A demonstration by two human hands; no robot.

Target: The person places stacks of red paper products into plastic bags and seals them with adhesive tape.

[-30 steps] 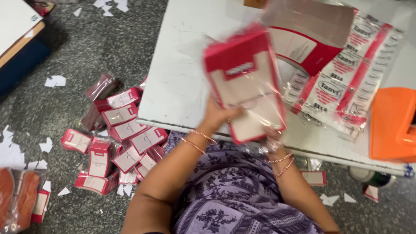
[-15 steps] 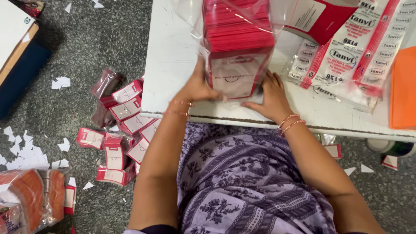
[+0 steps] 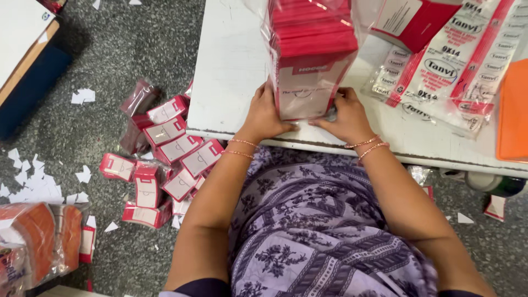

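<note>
1. I am seating a stack of red cartons [image 3: 311,60] inside a clear plastic bag [image 3: 264,33]; the stack stands upright on the white counter [image 3: 231,66], top centre of the frame, its pale near face turned toward me.
2. My left hand [image 3: 265,115] lies flat against the lower left side of the stack, fingers together and pressing inward. My right hand [image 3: 346,113] does the same on the lower right, fingertips tucked at the bottom corner where the film gathers. Neither hand pinches anything that I can see; both simply clamp the bundle between them.
3. As I judge it, the packing step is nearly done: the cartons look squared and the film drawn around them. The next move would call for keeping the stack from fanning while the loose film at the base is folded or closed, so the pressure must stay even on both sides.
4. Count on the counter: one bagged stack, one open red-and-white box [image 3: 410,22] at upper right, what looks like two packets of printed bags [image 3: 445,71] overlapping beside it, and one orange thing [image 3: 514,110] at the right edge.
5. Count on the floor [image 3: 110,49]: roughly a dozen wrapped red bundles [image 3: 165,159] heaped at centre left; I cannot count them exactly. One orange bagged pack [image 3: 38,236] lies lower left, with white paper scraps [image 3: 33,181] scattered about.
</note>
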